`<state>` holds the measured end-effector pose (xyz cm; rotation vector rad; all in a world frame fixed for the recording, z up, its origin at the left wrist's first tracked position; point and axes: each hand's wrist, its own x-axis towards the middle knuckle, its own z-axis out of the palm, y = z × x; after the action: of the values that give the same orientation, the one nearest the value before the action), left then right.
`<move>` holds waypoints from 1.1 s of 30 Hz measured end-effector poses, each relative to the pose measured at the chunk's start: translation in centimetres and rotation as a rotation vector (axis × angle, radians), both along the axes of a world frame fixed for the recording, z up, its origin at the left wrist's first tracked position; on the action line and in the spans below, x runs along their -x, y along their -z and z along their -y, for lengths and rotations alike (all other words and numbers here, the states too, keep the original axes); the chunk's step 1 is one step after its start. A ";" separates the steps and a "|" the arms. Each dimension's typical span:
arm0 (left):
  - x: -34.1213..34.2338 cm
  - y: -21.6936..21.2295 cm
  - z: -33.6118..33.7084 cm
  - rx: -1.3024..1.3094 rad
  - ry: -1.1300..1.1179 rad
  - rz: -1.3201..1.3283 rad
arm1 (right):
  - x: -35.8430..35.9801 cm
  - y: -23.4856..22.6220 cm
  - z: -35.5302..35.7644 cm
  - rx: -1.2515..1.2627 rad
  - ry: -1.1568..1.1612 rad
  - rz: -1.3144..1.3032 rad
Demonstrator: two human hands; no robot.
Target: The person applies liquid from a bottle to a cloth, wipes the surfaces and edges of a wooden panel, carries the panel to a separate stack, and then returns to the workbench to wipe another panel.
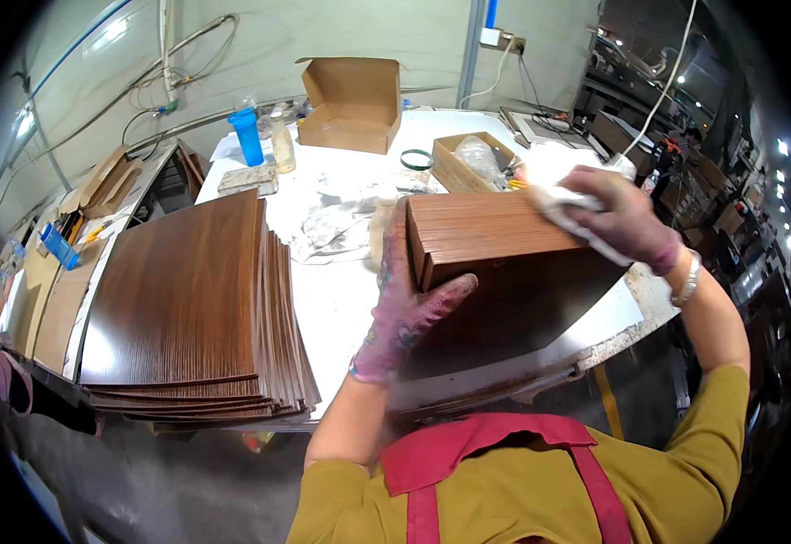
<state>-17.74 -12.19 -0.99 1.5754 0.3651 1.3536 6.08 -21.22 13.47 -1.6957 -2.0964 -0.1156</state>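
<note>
A block of brown wood-grain panels (495,222) stands on edge on the white table, its top showing several parallel lines. Against its left end rests my left hand (406,304), in a stained pink-purple glove, with fingers along the end and thumb around the near corner. My right hand (620,213), also gloved, is closed on a white cloth (558,177) at the right part of the top edge. Motion blurs this hand a little. To the left lies a tall stack of similar glossy brown panels (178,290), slightly uneven at its right side.
Behind the work stand an open cardboard box (350,113), a blue cup (247,136), a cloudy bottle (282,143) and a low carton (468,163) with plastic inside. A roll of tape (416,160) and crumpled cloth (334,227) lie on the white tabletop (323,304). A white cord (667,86) hangs at right.
</note>
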 end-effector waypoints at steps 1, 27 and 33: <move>-0.2 0.3 -0.4 -0.044 -0.026 -0.036 | 2.5 0.1 -1.0 0.080 -0.127 -0.079; 0.1 1.5 -0.4 -0.164 -0.034 -0.079 | -1.7 0.5 0.7 0.113 0.397 -0.307; -0.7 2.1 0.0 0.026 -0.019 -0.057 | 8.8 0.6 -4.9 -0.058 -0.370 0.040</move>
<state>-17.08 -12.19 -3.09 1.5947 0.4319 1.3157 -2.77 -16.33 12.90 -1.2564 -2.3713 -0.0961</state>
